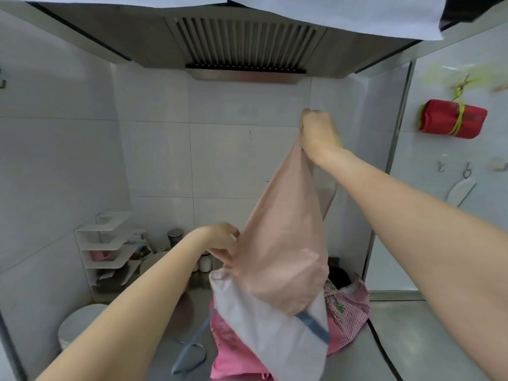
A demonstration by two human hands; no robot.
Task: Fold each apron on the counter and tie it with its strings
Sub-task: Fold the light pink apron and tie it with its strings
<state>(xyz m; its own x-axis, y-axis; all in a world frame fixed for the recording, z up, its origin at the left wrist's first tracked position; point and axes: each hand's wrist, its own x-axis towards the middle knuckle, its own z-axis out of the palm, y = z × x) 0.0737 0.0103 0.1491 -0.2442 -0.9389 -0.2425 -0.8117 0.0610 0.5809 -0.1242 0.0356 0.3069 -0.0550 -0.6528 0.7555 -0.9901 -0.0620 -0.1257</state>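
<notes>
Your right hand (pixel 316 130) is fisted around the top of the pale pink apron (pixel 283 243), which hangs below that grip over the counter (pixel 412 339); your left hand (pixel 222 240) pinches its left edge lower down. Draw the two grips apart to square the cloth before laying it flat, clear of the bright pink apron (pixel 233 350) beneath.

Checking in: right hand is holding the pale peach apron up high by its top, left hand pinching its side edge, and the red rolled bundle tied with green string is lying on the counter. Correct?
Not quite. The head view shows the red rolled bundle tied with green string hanging on the right wall, not lying on the counter. The rest holds: the right hand grips the top of the pale peach apron held high, and the left hand pinches its side edge.
</notes>
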